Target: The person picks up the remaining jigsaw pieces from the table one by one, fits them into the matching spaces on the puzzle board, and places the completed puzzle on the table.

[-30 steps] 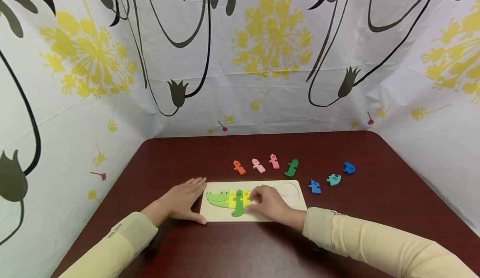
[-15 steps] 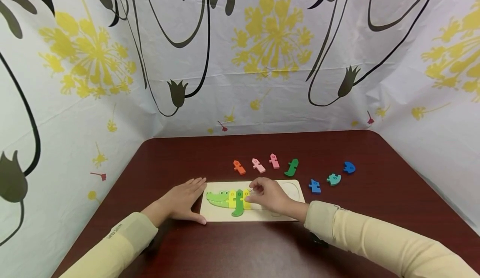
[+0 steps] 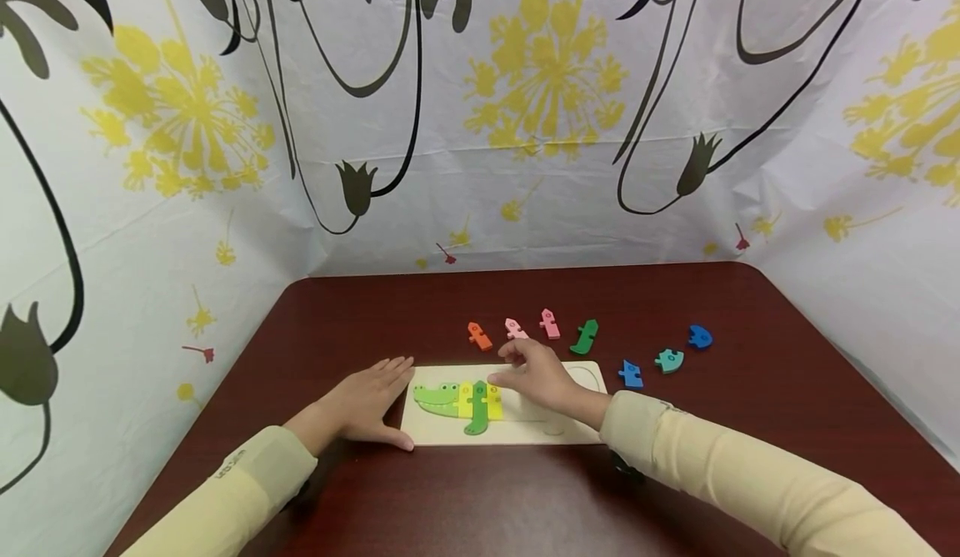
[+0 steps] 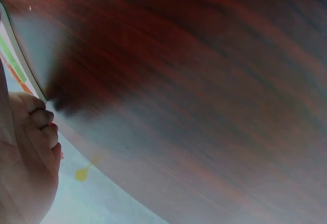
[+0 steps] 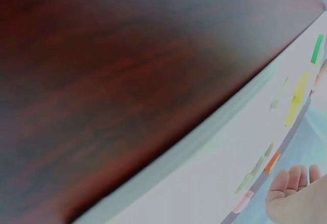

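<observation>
1. Nearest, the board (image 3: pixel 517 437) is partly filled: crocodile head (image 3: pixel 437 399), yellow piece (image 3: pixel 465 401), green piece (image 3: pixel 478 408), second yellow piece (image 3: pixel 495 403). I judge the step in hand as filling it piece by piece.
2. Left hand (image 3: pixel 372 401): flat at the board's left end, fingers nearly together, thumb apart.
3. Right hand (image 3: pixel 542 376): above the board, fingers loosely bent, thumb apart; I see nothing pinched.
4. Just beyond those fingertips: pale pink piece (image 3: pixel 514 328), partly covered; orange piece (image 3: pixel 479 337) beside it. Next move, I judge, calls for reaching forward and pinching one.
</observation>
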Available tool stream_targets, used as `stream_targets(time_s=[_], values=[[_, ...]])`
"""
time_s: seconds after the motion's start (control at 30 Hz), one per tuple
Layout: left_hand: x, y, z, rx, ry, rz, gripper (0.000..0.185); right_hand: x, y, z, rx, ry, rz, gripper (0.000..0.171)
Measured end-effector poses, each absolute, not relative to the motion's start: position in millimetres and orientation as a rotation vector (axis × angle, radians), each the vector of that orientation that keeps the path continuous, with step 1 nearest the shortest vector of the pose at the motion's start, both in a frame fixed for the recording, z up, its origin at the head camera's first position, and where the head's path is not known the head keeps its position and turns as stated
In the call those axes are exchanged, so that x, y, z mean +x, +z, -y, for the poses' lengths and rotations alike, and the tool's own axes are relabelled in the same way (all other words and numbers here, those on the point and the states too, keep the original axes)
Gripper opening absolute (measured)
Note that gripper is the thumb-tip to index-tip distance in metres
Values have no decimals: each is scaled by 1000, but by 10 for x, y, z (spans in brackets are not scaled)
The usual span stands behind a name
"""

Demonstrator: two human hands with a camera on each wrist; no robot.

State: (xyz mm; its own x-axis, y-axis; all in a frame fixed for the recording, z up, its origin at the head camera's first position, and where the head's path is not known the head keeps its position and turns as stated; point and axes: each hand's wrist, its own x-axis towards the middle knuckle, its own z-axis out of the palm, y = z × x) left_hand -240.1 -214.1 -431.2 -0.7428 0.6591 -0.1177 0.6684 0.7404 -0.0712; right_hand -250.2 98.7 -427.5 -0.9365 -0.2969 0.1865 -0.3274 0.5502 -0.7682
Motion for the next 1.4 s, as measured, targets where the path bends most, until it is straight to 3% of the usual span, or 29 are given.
stream_targets(time_s=[0.7, 1.4], values=[[-2392, -4301, 2145, 1103, -146, -2846, 119, -2766, -4229, -795, 404, 1318, 2811, 50], [-2403, -4310, 2150, 1089, -177, -2841, 120, -2891, -4352, -593, 246, 1319, 2834, 47]])
